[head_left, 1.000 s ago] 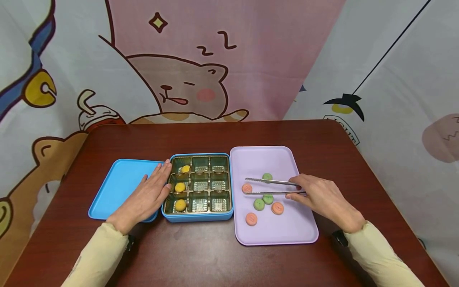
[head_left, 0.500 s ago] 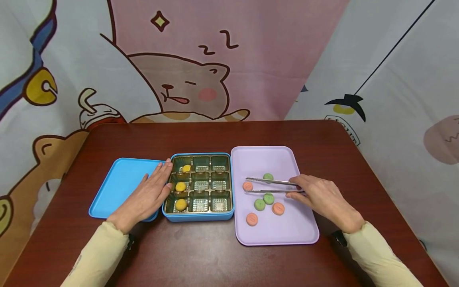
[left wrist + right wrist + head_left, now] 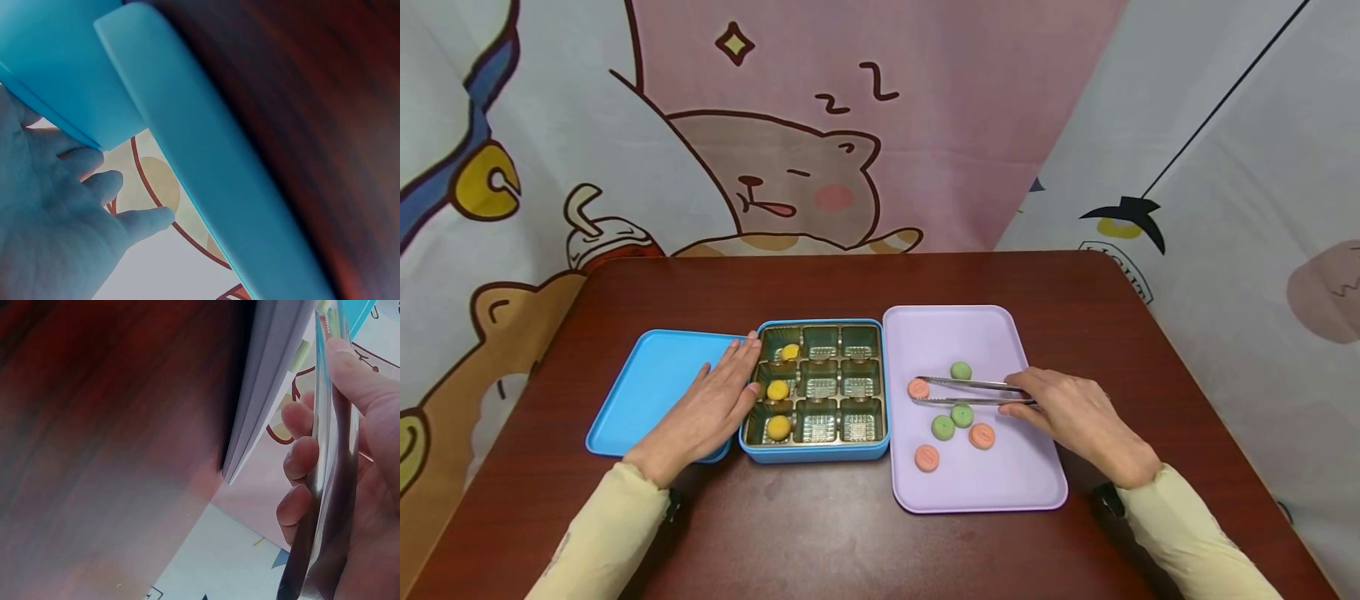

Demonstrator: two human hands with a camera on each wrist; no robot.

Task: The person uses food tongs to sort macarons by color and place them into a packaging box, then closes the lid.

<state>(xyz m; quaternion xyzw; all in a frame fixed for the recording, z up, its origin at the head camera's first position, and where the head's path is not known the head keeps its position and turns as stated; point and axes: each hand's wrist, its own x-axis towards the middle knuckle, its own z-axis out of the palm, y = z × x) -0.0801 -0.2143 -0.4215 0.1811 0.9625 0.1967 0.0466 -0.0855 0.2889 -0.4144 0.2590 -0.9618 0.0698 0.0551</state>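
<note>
My right hand (image 3: 1071,417) holds metal tongs (image 3: 973,402) over the lilac tray (image 3: 940,333). The tong tips stand on either side of an orange round piece (image 3: 918,388). Two more orange pieces and several green pieces (image 3: 961,370) lie on the tray around the tongs. My left hand (image 3: 711,400), fingers straight, rests along the left side of the blue box (image 3: 820,455). Inside the box is a gold insert (image 3: 817,382) with several compartments; yellow pieces (image 3: 778,428) sit in its left column. In the right wrist view the fingers curl round the tongs (image 3: 325,487).
A flat blue lid (image 3: 655,383) lies left of the box, partly under the left forearm. The lilac tray stands against the box's right side. Everything is on a dark wooden table (image 3: 820,533), with a printed cloth (image 3: 955,125) behind it.
The tongs have narrowed slightly, their upper arm coming down towards the orange piece between the tips. The left hand stays at the box.
</note>
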